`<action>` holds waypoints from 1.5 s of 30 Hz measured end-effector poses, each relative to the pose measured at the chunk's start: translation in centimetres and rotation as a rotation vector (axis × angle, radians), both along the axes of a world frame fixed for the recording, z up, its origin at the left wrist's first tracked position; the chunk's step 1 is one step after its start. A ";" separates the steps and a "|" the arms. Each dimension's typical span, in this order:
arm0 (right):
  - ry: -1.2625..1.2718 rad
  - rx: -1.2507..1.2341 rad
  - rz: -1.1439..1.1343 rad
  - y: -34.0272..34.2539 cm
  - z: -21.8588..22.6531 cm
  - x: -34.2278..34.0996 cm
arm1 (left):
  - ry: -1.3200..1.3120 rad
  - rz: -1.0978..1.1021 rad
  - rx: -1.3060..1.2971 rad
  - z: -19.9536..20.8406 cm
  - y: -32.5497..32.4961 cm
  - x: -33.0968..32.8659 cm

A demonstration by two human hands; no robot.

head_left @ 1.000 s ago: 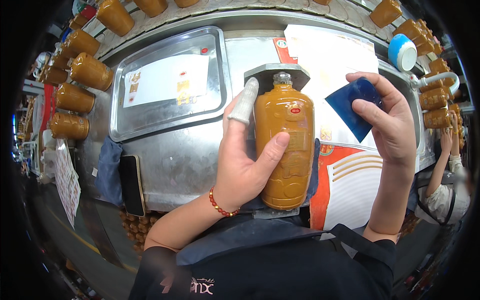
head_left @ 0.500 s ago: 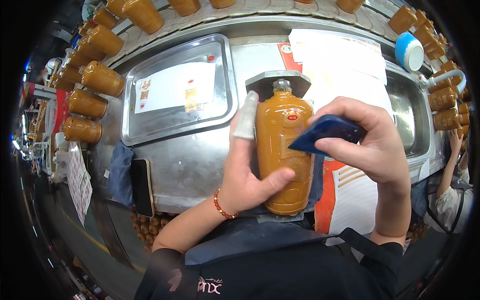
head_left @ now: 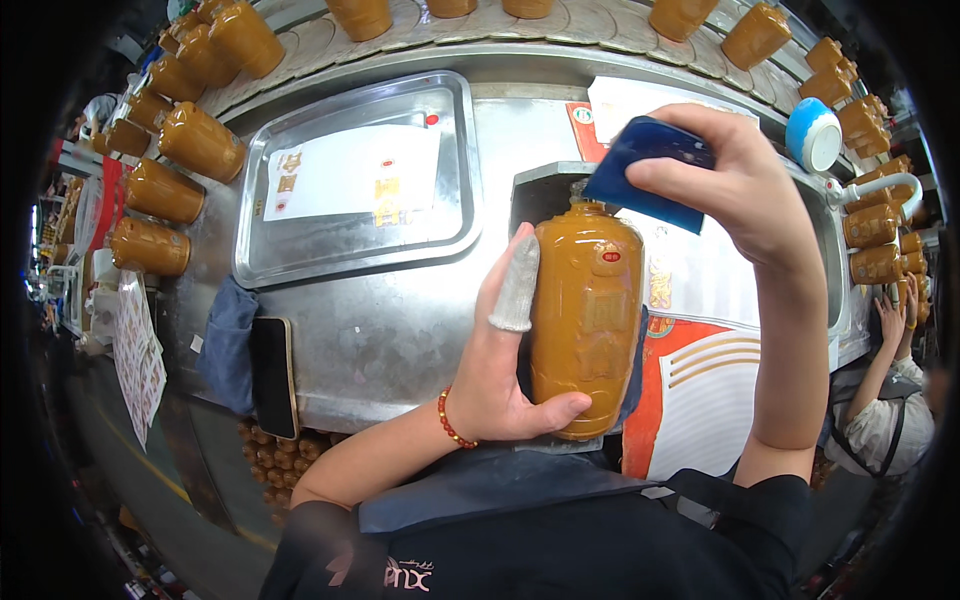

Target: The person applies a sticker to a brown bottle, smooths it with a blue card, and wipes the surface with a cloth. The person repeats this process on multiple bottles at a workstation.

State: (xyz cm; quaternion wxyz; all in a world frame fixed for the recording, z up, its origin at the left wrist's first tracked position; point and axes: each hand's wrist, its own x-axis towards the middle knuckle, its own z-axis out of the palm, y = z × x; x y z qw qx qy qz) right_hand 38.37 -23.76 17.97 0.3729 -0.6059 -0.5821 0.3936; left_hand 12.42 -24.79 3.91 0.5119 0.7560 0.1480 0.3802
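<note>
A glossy amber-brown bottle (head_left: 585, 340) with a clear threaded neck and a small red oval label lies in front of me, its neck pointing away. My left hand (head_left: 490, 385) is closed on the bottle's left side, thumb across its lower end. One of that hand's fingers wears a pale finger cot (head_left: 516, 285). In my right hand (head_left: 745, 195) is a flat blue scraper (head_left: 650, 142), pinched between thumb and fingers. It is raised above the neck end and hides part of the neck. An angled grey metal plate (head_left: 540, 185) stands behind the neck.
A metal tray (head_left: 350, 265) holding a white decal sheet (head_left: 345, 170) lies at left. Nearby are a blue cloth (head_left: 228, 345) and a phone (head_left: 272, 375). Papers (head_left: 710, 400) lie right, beside a sink (head_left: 825, 255). Brown bottles line a conveyor (head_left: 420, 32). Another person's hands (head_left: 895, 320) are far right.
My right hand has lifted the scraper away from the bottle's front toward the neck end. The left hand still holds the bottle, which sits slightly further right and lower in view.
</note>
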 end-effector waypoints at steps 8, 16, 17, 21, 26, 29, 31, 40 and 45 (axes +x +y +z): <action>-0.075 -0.064 -0.093 -0.3 0.6 -0.2 | -0.002 0.023 0.065 0.0 0.1 0.1; -0.356 0.274 -0.179 -3.5 0.3 -1.4 | 0.019 0.032 0.162 0.0 0.3 -0.1; -0.424 0.378 -0.079 -4.5 0.3 -2.2 | 0.038 0.015 0.168 0.1 0.3 -0.4; -0.791 0.625 0.163 -10.7 -1.5 -6.2 | 0.138 -0.051 0.159 1.0 -0.4 -1.7; -0.431 0.307 0.190 -9.5 -0.2 -6.5 | 0.103 -0.020 0.132 -0.6 -1.5 -1.6; -0.603 0.404 -0.029 -6.9 0.5 -5.1 | 0.078 -0.004 0.124 -0.2 -1.2 -1.6; -0.866 0.689 0.229 -9.8 -1.8 -6.8 | 0.041 -0.005 0.118 -0.6 -1.2 -1.3; -0.859 0.626 0.145 -9.2 -1.1 -6.6 | 0.109 -0.012 0.095 0.2 -1.3 -1.6; -0.338 0.257 0.307 -11.0 -0.7 -7.6 | 0.140 -0.008 0.170 0.6 -0.8 -1.2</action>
